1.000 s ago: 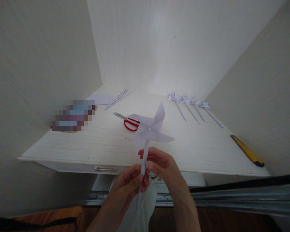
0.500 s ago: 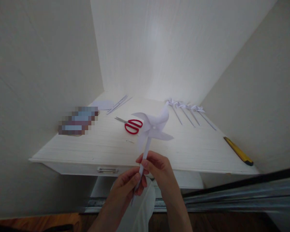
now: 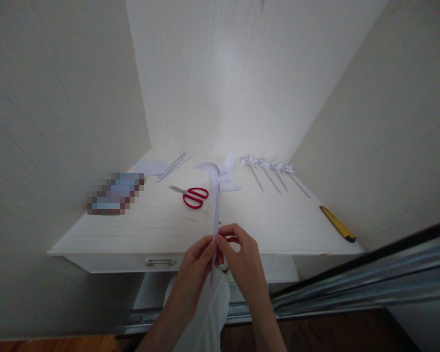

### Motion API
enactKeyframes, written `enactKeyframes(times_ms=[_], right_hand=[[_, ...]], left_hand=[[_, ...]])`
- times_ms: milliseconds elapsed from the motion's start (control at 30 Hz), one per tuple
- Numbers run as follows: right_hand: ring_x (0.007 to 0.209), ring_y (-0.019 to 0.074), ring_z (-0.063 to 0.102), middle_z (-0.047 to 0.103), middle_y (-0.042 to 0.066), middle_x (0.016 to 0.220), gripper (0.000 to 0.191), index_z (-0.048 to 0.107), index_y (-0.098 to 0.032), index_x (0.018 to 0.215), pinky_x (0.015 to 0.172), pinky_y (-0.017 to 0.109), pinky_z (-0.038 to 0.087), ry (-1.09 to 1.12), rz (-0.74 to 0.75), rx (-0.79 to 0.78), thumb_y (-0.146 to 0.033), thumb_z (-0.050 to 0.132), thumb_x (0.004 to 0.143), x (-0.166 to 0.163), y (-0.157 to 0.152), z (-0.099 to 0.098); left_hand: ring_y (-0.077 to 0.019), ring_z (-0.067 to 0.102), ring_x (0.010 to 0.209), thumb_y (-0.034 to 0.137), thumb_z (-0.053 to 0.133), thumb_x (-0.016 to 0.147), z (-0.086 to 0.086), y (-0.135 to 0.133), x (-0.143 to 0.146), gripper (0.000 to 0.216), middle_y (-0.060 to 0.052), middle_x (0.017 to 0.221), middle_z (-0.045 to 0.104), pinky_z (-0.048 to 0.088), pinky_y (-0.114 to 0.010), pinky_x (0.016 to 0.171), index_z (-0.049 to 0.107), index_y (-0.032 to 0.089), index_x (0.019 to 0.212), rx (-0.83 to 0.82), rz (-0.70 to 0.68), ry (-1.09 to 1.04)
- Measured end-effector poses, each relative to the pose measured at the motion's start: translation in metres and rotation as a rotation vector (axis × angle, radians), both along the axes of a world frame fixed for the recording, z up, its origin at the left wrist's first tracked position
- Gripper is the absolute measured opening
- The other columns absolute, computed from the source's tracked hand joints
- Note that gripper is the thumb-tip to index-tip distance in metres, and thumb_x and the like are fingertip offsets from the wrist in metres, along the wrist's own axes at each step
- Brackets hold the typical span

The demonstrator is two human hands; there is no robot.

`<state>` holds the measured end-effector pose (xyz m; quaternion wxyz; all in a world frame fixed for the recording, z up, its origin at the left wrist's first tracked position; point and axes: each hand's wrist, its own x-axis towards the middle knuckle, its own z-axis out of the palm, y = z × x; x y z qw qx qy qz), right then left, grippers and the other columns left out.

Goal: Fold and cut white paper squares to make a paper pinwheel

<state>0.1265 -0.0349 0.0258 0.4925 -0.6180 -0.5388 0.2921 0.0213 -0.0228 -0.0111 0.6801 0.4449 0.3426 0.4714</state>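
Note:
A white paper pinwheel (image 3: 224, 177) with curved blades stands nearly upright above the front edge of the desk. Its paper stick (image 3: 217, 208) runs down into my fingers. My left hand (image 3: 197, 261) is closed round the lower part of that stick. Just above it, my right hand (image 3: 240, 249) pinches the stick between thumb and fingertips, close against the left. Left of the pinwheel lie red-handled scissors (image 3: 193, 195), their blades pointing left. Small pale scraps (image 3: 206, 211) rest beside the handles.
Several finished pinwheels (image 3: 269, 166) lie in a row at the back right. A yellow box cutter (image 3: 337, 224) is near the right wall. Back left are thin paper sticks (image 3: 174, 166), a white sheet (image 3: 150, 168) and a blurred flat object (image 3: 116, 193). The desk (image 3: 113, 239) has walls on three sides.
The pinwheel has turned from leaning right to nearly upright, its blades seen more edge-on. Both hands have come closer together on the stick. The view has shifted slightly.

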Motion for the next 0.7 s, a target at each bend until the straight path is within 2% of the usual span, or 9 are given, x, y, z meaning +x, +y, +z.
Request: enactKeyframes(times_ms=[100, 167, 267, 300, 367, 433, 467, 700], right_hand=[[0.077, 0.0182, 0.062, 0.066, 0.002, 0.078, 0.007, 0.061, -0.019, 0.079, 0.07, 0.03, 0.049, -0.03, -0.022, 0.024, -0.024, 0.057, 0.079, 0.008, 0.017, 0.006], [0.074, 0.0168, 0.062, 0.066, 0.001, 0.076, 0.006, 0.061, -0.018, 0.077, 0.068, 0.028, 0.05, -0.061, -0.043, 0.03, -0.022, 0.058, 0.08, 0.016, 0.036, 0.009], [0.071, 0.0144, 0.063, 0.065, 0.001, 0.074, 0.006, 0.061, -0.015, 0.079, 0.069, 0.027, 0.052, -0.136, -0.068, -0.011, -0.018, 0.059, 0.084, 0.031, 0.073, 0.013], [0.073, 0.014, 0.063, 0.065, 0.001, 0.076, 0.006, 0.061, -0.014, 0.081, 0.072, 0.028, 0.052, -0.173, -0.073, -0.034, -0.018, 0.059, 0.086, 0.038, 0.085, 0.013], [0.08, 0.0153, 0.063, 0.065, 0.003, 0.089, 0.013, 0.062, -0.013, 0.092, 0.075, 0.034, 0.053, -0.26, -0.089, -0.097, -0.025, 0.058, 0.091, 0.051, 0.108, 0.012], [0.088, 0.0178, 0.062, 0.063, 0.006, 0.104, 0.022, 0.06, -0.014, 0.105, 0.078, 0.038, 0.053, -0.356, -0.118, -0.17, -0.031, 0.057, 0.092, 0.066, 0.126, 0.007], [0.092, 0.019, 0.061, 0.061, 0.007, 0.109, 0.025, 0.059, -0.015, 0.11, 0.079, 0.039, 0.053, -0.404, -0.136, -0.208, -0.032, 0.056, 0.092, 0.073, 0.134, 0.004], [0.098, 0.0212, 0.06, 0.058, 0.008, 0.116, 0.029, 0.056, -0.016, 0.116, 0.082, 0.041, 0.052, -0.687, -0.223, -0.424, -0.032, 0.057, 0.092, 0.105, 0.16, -0.024]], left_hand=[[-0.0137, 0.056, 0.073, 0.04, 0.039, 0.091, 0.01, 0.02, 0.006, 0.036, -0.005, 0.08, 0.062, 0.048, -0.025, 0.07, 0.061, 0.014, 0.101, 0.172, -0.056, 0.245], [-0.0164, 0.06, 0.08, 0.038, 0.039, 0.091, 0.019, 0.041, 0.01, 0.034, -0.007, 0.088, 0.065, 0.05, -0.028, 0.074, 0.062, 0.014, 0.101, 0.258, -0.094, 0.362], [-0.02, 0.062, 0.084, 0.032, 0.044, 0.09, 0.031, 0.079, 0.019, 0.028, -0.008, 0.089, 0.067, 0.05, -0.034, 0.08, 0.065, 0.013, 0.091, 0.395, -0.124, 0.612], [-0.0216, 0.062, 0.086, 0.03, 0.047, 0.09, 0.034, 0.092, 0.023, 0.026, -0.009, 0.087, 0.067, 0.049, -0.038, 0.083, 0.065, 0.012, 0.086, 0.433, -0.119, 0.713], [-0.0217, 0.061, 0.09, 0.03, 0.048, 0.091, 0.039, 0.117, 0.031, 0.025, -0.009, 0.092, 0.066, 0.048, -0.043, 0.087, 0.064, 0.011, 0.091, 0.495, -0.108, 0.887], [-0.0209, 0.06, 0.097, 0.034, 0.055, 0.089, 0.041, 0.139, 0.037, 0.031, -0.009, 0.113, 0.06, 0.052, -0.042, 0.083, 0.057, 0.015, 0.114, 0.546, -0.105, 1.024], [-0.0216, 0.06, 0.099, 0.033, 0.055, 0.089, 0.041, 0.149, 0.04, 0.034, -0.01, 0.117, 0.058, 0.052, -0.043, 0.084, 0.055, 0.015, 0.117, 0.569, -0.102, 1.08], [-0.0218, 0.059, 0.1, 0.033, 0.055, 0.089, 0.031, 0.205, 0.024, 0.034, -0.01, 0.119, 0.057, 0.052, -0.043, 0.084, 0.054, 0.016, 0.118, 0.76, -0.086, 1.295]])
